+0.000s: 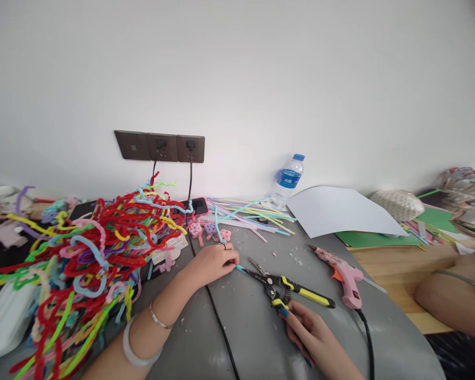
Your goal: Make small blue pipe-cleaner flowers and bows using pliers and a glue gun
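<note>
Protruding from the pinched left hand (216,264), the light-blue pipe cleaner (240,268) lies between both hands, left hand nearer. Its short end points right, toward the tips of the pliers (269,282). The right hand (314,335) grips the lower handle; the jaws stand apart. The glue gun (350,279) lies farther right.

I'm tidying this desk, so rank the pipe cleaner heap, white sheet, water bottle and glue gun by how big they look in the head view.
1. Pipe cleaner heap
2. White sheet
3. Glue gun and water bottle: too close to rank
</note>
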The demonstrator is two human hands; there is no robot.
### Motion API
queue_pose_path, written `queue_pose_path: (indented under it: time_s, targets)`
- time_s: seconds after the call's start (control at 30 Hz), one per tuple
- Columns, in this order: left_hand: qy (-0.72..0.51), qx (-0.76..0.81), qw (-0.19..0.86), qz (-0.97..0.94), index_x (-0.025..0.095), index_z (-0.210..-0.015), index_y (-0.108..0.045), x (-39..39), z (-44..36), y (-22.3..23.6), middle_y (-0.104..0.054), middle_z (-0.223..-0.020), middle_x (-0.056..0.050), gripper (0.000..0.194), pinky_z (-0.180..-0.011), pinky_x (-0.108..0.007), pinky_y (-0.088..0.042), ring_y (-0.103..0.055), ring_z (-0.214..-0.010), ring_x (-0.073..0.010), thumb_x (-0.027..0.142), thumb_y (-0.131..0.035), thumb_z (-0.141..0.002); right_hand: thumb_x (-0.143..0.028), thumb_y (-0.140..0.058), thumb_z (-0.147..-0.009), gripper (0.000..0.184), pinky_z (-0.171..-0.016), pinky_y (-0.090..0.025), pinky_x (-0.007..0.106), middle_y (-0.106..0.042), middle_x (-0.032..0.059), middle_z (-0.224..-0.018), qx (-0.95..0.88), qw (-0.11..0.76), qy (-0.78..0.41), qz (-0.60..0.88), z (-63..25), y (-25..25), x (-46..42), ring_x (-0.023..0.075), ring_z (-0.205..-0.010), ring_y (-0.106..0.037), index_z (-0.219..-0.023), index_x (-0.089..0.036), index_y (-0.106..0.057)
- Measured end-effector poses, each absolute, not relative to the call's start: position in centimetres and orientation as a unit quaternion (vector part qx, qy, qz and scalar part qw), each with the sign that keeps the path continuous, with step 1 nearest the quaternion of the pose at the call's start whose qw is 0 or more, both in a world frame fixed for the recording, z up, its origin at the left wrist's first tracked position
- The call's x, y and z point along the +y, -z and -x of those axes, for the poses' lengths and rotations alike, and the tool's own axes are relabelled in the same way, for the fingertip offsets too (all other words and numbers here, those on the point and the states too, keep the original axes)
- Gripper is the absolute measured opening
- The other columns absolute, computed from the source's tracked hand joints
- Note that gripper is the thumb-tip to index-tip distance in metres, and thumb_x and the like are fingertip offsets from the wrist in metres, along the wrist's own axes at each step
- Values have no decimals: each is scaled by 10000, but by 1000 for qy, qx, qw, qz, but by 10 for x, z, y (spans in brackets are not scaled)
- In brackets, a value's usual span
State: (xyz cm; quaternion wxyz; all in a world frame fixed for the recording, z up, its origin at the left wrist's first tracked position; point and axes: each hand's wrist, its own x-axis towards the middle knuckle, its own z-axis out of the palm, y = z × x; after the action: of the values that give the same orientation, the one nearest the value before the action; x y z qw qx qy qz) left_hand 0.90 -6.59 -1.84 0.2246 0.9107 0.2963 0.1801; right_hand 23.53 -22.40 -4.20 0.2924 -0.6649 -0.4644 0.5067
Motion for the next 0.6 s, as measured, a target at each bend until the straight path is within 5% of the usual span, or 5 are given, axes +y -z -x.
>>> queue_pose_path:
  time_s: [0.6]
  targets:
    - [-183,283,240,-910,205,-780,-582,-67,-8,15,-619,-828,21,142,-575,-212,-354,-533,-637,-103,81,-518,-753,-835,-493,-699,625,-345,-219,189,-357,-97,-463,-452,316,-511,659,-234,37,-226,48,-357,-243,-720,-211,-464]
